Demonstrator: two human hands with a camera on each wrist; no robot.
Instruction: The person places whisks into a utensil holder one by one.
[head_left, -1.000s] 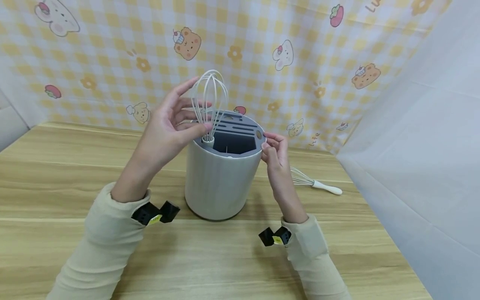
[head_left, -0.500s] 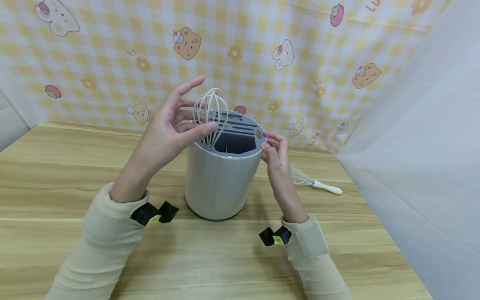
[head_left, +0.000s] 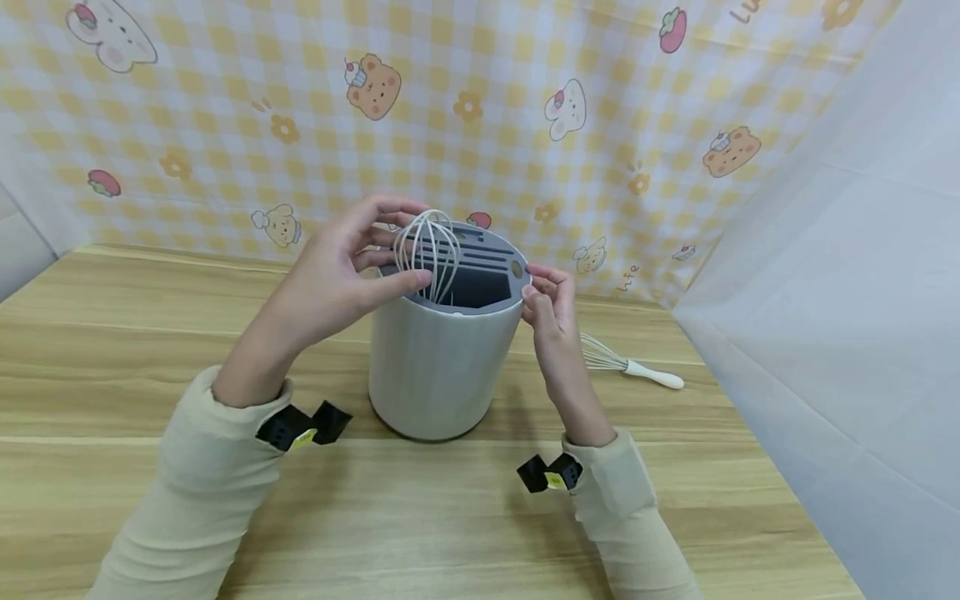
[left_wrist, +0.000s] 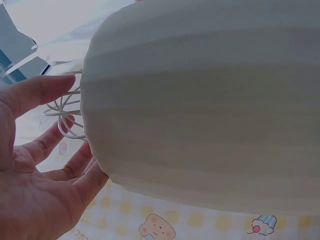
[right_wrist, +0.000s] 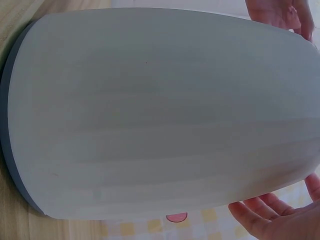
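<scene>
A white utensil holder [head_left: 435,367] with a grey slotted top stands upright on the table. A whisk [head_left: 427,250] sits in the top's left side, wires up, its handle hidden inside. My left hand [head_left: 341,258] surrounds the wires, thumb in front and fingers behind, spread apart. The left wrist view shows the whisk [left_wrist: 62,112] between the thumb and the spread fingers of that hand [left_wrist: 45,165]. My right hand [head_left: 553,312] holds the holder's right rim with thumb and curled fingers; its fingers also lie against the wall in the right wrist view.
A second whisk [head_left: 630,365] lies on the wooden table [head_left: 405,517] to the right, its wire end partly behind my right hand. A yellow checked cloth [head_left: 480,158] hangs behind the table, and a white sheet [head_left: 840,267] on the right.
The whisk has slid down through my left hand, so only its wire loops show above the holder. My left index finger has lowered towards the loops. The right hand has not moved.
</scene>
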